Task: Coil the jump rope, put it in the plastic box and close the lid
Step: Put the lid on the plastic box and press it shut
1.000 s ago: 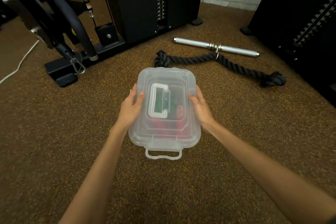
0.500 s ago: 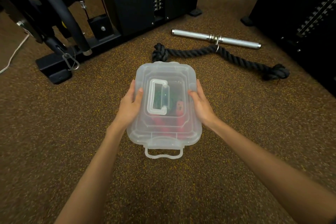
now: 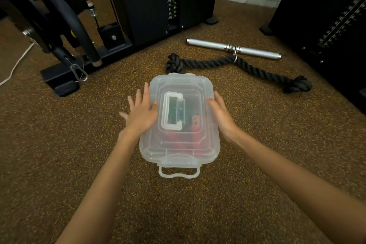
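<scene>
A clear plastic box stands on the brown speckled floor with its lid on top. Through the lid the jump rope shows as red and green shapes inside. A flat carry handle lies on the lid, and a latch loop sticks out at the near end. My left hand hovers at the box's left side with fingers spread; its thumb lies over the lid's left edge. My right hand rests flat against the right edge of the lid.
A thick black knotted rope clipped to a steel bar lies just beyond the box. A black weight-stack machine stands behind, its base and a carabiner at the left. Another black machine is at the right.
My left hand has let go of the lid's left edge and spread its fingers outward. The box has stayed in place on the floor.
</scene>
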`<state>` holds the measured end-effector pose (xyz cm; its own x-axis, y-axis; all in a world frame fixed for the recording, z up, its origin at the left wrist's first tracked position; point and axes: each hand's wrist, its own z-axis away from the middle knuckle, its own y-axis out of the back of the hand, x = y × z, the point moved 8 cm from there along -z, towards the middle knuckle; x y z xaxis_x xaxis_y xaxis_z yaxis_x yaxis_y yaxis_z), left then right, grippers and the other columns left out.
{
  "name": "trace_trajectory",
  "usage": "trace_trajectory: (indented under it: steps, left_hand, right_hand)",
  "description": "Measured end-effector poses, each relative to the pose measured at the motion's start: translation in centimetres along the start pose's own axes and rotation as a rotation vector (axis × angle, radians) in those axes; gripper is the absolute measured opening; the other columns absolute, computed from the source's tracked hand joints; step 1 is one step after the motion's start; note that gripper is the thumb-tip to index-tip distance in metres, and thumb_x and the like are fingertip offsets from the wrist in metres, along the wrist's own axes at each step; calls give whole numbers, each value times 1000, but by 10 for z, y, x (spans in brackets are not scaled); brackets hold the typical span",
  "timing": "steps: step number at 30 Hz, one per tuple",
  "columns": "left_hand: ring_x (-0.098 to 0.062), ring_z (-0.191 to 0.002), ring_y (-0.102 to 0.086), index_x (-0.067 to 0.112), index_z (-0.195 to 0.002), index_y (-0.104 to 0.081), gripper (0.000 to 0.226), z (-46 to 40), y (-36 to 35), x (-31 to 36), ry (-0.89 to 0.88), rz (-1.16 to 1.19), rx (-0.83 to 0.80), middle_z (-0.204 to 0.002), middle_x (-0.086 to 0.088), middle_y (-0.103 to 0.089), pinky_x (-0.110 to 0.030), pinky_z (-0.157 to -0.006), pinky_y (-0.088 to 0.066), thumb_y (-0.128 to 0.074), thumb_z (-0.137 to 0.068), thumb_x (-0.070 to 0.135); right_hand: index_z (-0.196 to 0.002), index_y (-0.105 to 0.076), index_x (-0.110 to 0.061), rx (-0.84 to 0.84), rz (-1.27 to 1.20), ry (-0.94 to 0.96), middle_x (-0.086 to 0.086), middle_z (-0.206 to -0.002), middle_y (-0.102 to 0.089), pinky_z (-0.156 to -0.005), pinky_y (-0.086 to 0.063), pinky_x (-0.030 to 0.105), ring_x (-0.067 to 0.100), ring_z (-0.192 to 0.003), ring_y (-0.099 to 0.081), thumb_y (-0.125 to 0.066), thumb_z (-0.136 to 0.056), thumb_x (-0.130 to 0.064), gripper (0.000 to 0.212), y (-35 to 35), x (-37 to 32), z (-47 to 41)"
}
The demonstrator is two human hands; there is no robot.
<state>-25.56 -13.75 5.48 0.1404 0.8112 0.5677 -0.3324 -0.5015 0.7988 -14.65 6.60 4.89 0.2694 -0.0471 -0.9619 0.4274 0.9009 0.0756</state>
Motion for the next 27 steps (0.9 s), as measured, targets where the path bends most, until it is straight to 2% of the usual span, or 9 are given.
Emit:
trace_trajectory:
  steps: [2, 3, 6, 9, 14, 18, 22, 25, 27]
  left_hand:
    - [-25, -145, 11, 30, -150, -1, 58, -2, 8, 22, -76, -96, 127, -159, 1, 4, -61, -109, 8, -23, -99, 47]
    - [-23, -145, 9, 27, -150, -5, 57, -3, 8, 35, -129, -108, 169, -160, 1, 1, -58, -111, 7, -23, -100, 46]
    - [-19, -146, 3, 19, -150, -10, 55, -17, -2, 66, -265, -185, 184, -159, -1, -7, -52, -113, 7, -22, -101, 40]
    - [-21, -147, 0, 15, -150, -13, 53, -35, -15, 82, -310, -256, 146, -159, -3, -13, -53, -114, 4, -21, -102, 36]
    - [-22, -147, 0, 15, -150, -10, 54, -37, -28, 80, -326, -412, 180, -159, -3, -12, -53, -115, 5, -17, -101, 37]
    - [-22, -147, -3, 14, -150, -12, 53, -35, -26, 80, -346, -419, 227, -158, -4, -15, -49, -116, 6, -18, -101, 36]
    - [-22, -147, -4, 9, -149, -14, 53, -35, -27, 81, -340, -400, 238, -158, -7, -15, -48, -116, 6, -20, -102, 32]
    - [-23, -146, -7, 5, -148, -17, 53, -35, -28, 82, -335, -405, 265, -157, -10, -18, -48, -117, 3, -16, -101, 29]
    - [-24, -146, -10, 4, -147, -19, 57, -35, -28, 81, -324, -419, 275, -156, -12, -21, -49, -117, 1, -12, -97, 30]
  right_hand:
    - [-152, -13, -20, 94, 66, 42, 3, -156, -24, -111, -33, 37, 20, -139, -32, -42, -99, -36, 62, 9, -15, -15]
    - [-151, -15, -20, 116, 140, 71, 5, -157, -23, -115, -28, 43, 22, -142, -28, -42, -99, -38, 62, 12, -24, -26]
    - [-148, -25, -15, 109, 421, 187, 7, -155, -27, -116, -25, 45, 23, -142, -27, -43, -99, -37, 57, 4, -59, -61]
    - [-144, -36, -14, 15, 642, 250, 9, -149, -39, -114, -29, 48, 25, -139, -33, -44, -98, -40, 53, -16, -76, -99]
    - [-141, -41, -17, -170, 907, 206, 7, -149, -41, -113, -25, 55, 28, -139, -34, -37, -97, -49, 55, -41, -64, -134]
    - [-136, -50, -17, -179, 930, 179, 6, -142, -51, -111, -29, 54, 27, -133, -44, -37, -94, -58, 60, -43, -49, -138]
    - [-119, -59, -16, -72, 912, 359, 2, -125, -61, -107, -34, 51, 21, -116, -56, -44, -93, -54, 49, -40, -57, -126]
    - [-123, -57, -17, -60, 957, 458, -2, -126, -59, -109, -27, 48, 15, -116, -54, -49, -89, -57, 53, -39, -58, -115]
    - [-122, -58, -16, -33, 921, 502, -1, -124, -61, -106, -28, 40, 15, -114, -55, -53, -89, -53, 50, -37, -59, -113]
